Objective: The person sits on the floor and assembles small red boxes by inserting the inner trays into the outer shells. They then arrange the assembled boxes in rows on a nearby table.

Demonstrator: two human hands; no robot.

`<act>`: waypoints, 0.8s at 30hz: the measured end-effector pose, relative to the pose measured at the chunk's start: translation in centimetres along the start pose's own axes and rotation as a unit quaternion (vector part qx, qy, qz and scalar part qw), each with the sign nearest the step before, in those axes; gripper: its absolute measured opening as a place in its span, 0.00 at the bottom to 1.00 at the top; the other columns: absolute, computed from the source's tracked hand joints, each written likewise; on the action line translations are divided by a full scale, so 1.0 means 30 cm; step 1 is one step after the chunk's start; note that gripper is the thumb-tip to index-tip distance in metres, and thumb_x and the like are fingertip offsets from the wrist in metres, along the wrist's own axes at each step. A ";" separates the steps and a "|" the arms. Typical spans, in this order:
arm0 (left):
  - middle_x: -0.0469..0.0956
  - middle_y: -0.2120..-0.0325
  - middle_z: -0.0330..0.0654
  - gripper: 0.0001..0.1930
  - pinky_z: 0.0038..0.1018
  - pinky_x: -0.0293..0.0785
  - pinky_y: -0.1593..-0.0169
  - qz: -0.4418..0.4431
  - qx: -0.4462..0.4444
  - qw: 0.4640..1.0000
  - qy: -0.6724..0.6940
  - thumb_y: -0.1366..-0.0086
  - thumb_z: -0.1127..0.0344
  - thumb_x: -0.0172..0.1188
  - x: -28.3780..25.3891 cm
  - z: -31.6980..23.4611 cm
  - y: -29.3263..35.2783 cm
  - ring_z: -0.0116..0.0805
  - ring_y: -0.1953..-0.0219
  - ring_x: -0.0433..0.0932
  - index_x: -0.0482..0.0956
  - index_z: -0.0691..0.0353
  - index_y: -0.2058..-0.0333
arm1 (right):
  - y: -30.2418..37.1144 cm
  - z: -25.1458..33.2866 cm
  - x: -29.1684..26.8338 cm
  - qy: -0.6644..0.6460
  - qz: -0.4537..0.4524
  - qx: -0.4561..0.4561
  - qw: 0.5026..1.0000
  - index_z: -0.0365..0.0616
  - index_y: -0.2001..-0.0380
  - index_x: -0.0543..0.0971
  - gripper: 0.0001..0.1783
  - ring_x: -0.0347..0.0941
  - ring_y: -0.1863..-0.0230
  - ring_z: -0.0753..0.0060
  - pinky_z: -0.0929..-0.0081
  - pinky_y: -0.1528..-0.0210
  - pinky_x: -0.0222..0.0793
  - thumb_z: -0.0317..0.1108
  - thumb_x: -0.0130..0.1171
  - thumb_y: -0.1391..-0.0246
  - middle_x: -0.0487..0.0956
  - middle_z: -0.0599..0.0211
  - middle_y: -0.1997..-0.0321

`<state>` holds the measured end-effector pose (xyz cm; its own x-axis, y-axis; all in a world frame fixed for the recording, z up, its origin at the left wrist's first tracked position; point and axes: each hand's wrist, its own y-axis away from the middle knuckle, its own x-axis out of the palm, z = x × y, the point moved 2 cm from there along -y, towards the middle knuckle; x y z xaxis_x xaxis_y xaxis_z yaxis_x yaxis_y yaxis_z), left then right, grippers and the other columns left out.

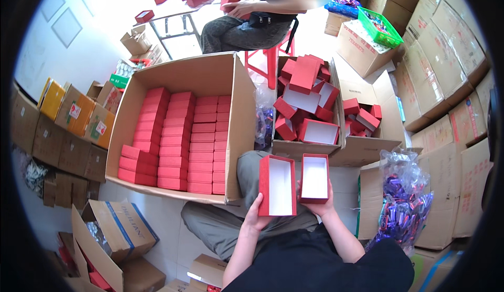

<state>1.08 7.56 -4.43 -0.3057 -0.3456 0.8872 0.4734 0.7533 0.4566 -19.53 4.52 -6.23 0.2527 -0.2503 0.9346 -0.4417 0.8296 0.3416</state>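
My left hand (255,214) grips a red cardboard box half (278,187) by its lower left side, its white inside facing up. In my right hand (321,205) is a second, slightly smaller-looking red box half (314,177), also white inside, held from below and the right. The two halves are side by side with a narrow gap, above my crossed legs (220,226). Which is lid and which is base I cannot tell. Just beyond them stands a carton (305,147) heaped with loose red box parts (303,74).
Left of my knee, a big carton (239,129) holds stacked red boxes (176,140). Another carton (367,147) with red parts stands right, near a plastic bag of purple-wrapped items (401,203). Beyond, a seated person (247,29) handles a red box by a table; cartons line both sides.
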 end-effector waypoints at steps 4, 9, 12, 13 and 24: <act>0.57 0.46 0.45 0.29 0.36 0.58 0.45 0.006 0.197 0.918 -0.343 0.45 0.61 0.55 0.221 -0.079 -0.195 0.38 0.45 0.59 0.57 0.57 0.45 | -0.010 0.059 -0.047 -0.039 -0.002 -0.021 0.999 0.50 0.45 0.59 0.39 0.61 0.48 0.56 0.58 0.49 0.58 0.63 0.44 0.55 0.64 0.55 0.47; 0.54 0.45 0.50 0.36 0.42 0.51 0.43 0.081 0.389 0.359 -0.845 0.56 0.63 0.63 0.579 -0.117 -0.621 0.47 0.42 0.53 0.59 0.48 0.45 | 0.080 0.177 -0.126 -0.100 -0.029 -0.124 0.987 0.51 0.44 0.59 0.41 0.61 0.47 0.54 0.57 0.48 0.57 0.62 0.50 0.59 0.64 0.56 0.47; 0.53 0.44 0.47 0.32 0.50 0.47 0.43 0.106 0.387 0.149 -0.904 0.54 0.65 0.59 0.617 -0.081 -0.894 0.46 0.41 0.50 0.63 0.43 0.47 | 0.140 0.242 -0.144 -0.079 -0.051 -0.151 0.984 0.52 0.44 0.59 0.40 0.63 0.49 0.56 0.55 0.49 0.58 0.62 0.50 0.59 0.64 0.57 0.47; 0.52 0.43 0.46 0.30 0.51 0.47 0.44 0.082 0.348 0.098 -0.929 0.53 0.66 0.57 0.516 -0.088 -0.992 0.44 0.40 0.49 0.63 0.44 0.47 | 0.149 0.255 -0.149 -0.097 -0.063 -0.157 0.981 0.53 0.44 0.59 0.40 0.62 0.49 0.55 0.54 0.49 0.57 0.62 0.50 0.58 0.63 0.57 0.46; 0.63 0.50 0.47 0.21 0.45 0.50 0.42 0.024 0.281 0.350 -0.893 0.47 0.70 0.53 0.226 -0.196 -0.667 0.45 0.42 0.55 0.66 0.56 0.52 | -0.084 0.836 -0.071 -0.046 -0.116 -0.359 0.925 0.44 0.49 0.64 0.31 0.60 0.48 0.54 0.50 0.44 0.52 0.51 0.51 0.53 0.67 0.59 0.50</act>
<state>-5.62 -13.16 -7.16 -0.5743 0.1990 -0.7941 0.4299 0.8988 -0.0857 -40.56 -9.55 -6.60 0.1808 -0.4773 0.8599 0.3101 0.8574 0.4107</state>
